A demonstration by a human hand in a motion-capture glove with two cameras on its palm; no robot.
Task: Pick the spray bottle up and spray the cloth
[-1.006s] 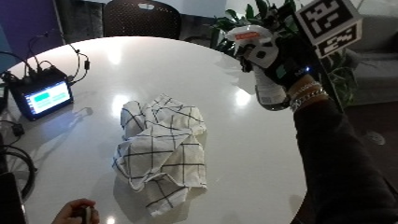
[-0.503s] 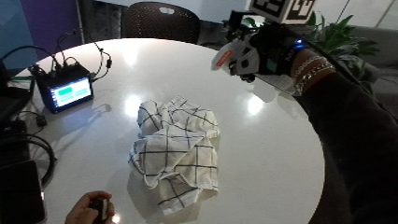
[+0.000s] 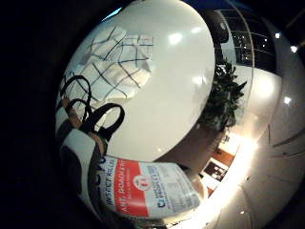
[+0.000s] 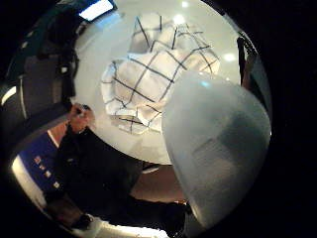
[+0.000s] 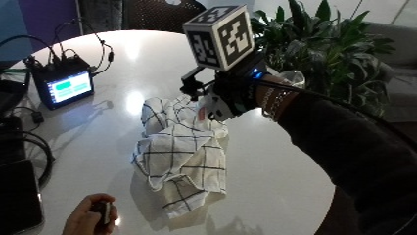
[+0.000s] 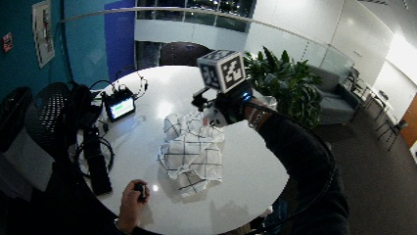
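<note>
So the cloth [image 5: 181, 155] is a crumpled white towel with a thin dark grid pattern, bunched in soft folds on the glossy white round table [image 5: 273, 186]. Right hand [image 5: 238, 95] in the black glove is up in the air over the cloth's far edge, fingers curled round the spray bottle [image 5: 215, 108]. Bottle body looks like smooth whitish plastic with a red and white printed label [image 3: 143, 188]; it's held off the table. Bare left hand [image 5: 91, 217] rests at the table's near edge, holding a small dark object.
</note>
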